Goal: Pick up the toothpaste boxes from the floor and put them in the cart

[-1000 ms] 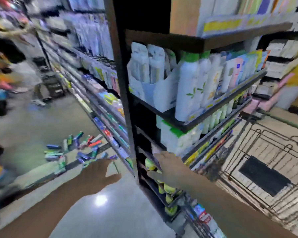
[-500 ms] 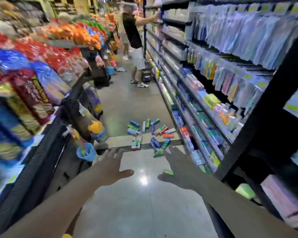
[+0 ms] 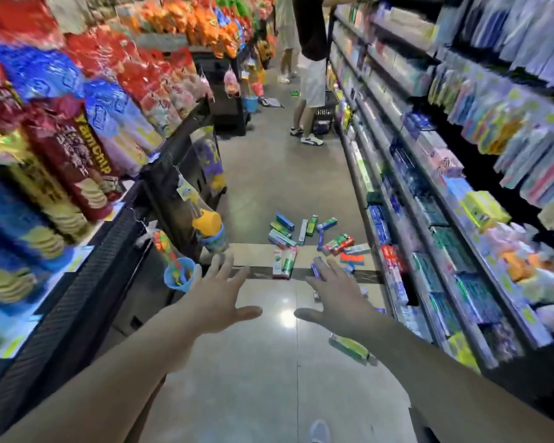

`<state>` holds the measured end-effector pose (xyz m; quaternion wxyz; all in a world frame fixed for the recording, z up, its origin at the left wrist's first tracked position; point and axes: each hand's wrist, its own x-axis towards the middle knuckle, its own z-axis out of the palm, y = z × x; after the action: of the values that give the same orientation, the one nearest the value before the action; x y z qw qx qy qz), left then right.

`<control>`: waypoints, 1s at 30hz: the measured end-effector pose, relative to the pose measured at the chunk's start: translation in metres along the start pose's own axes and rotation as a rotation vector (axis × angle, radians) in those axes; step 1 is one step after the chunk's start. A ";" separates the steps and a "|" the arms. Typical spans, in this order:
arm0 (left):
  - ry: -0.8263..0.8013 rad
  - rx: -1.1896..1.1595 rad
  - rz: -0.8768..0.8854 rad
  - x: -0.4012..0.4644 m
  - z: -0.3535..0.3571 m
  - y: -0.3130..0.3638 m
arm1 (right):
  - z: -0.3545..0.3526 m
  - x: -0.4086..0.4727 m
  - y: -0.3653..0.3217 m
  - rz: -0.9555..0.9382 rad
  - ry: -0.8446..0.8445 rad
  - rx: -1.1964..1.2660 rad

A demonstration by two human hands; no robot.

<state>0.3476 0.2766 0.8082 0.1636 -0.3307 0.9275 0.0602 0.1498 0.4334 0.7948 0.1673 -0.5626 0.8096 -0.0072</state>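
Several toothpaste boxes (image 3: 314, 243) lie scattered on the aisle floor ahead, green, blue, red and white, near the foot of the right-hand shelves. One more green box (image 3: 349, 346) lies closer, under my right forearm. My left hand (image 3: 215, 298) and my right hand (image 3: 339, 302) are stretched forward above the floor, palms down, fingers spread, holding nothing. Both hands are short of the pile and touch no box. The cart is out of view.
Shelves of toothpaste and toothbrushes (image 3: 429, 219) line the right side. Snack bags (image 3: 77, 139) fill a display on the left, with hanging toys (image 3: 179, 266) at its edge. A person (image 3: 311, 59) stands farther down the aisle beside a black basket (image 3: 325, 119).
The view swung left from the shelf end and the cart into the aisle. The boxes now sit closer, and both hands have spread and reached forward.
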 end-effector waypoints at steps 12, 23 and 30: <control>-0.085 -0.056 -0.096 0.169 -0.067 -0.035 | -0.044 0.204 0.079 -0.006 -0.144 -0.024; -0.131 -0.025 -0.027 0.373 -0.090 -0.124 | -0.056 0.383 0.110 0.111 -0.191 0.023; -0.172 0.015 0.048 0.501 -0.125 -0.154 | -0.081 0.477 0.129 0.193 -0.174 0.054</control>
<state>0.0477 -0.1676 0.7528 0.2436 -0.3007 0.9181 0.0851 -0.1385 0.0305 0.7199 0.2519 -0.4759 0.8419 0.0356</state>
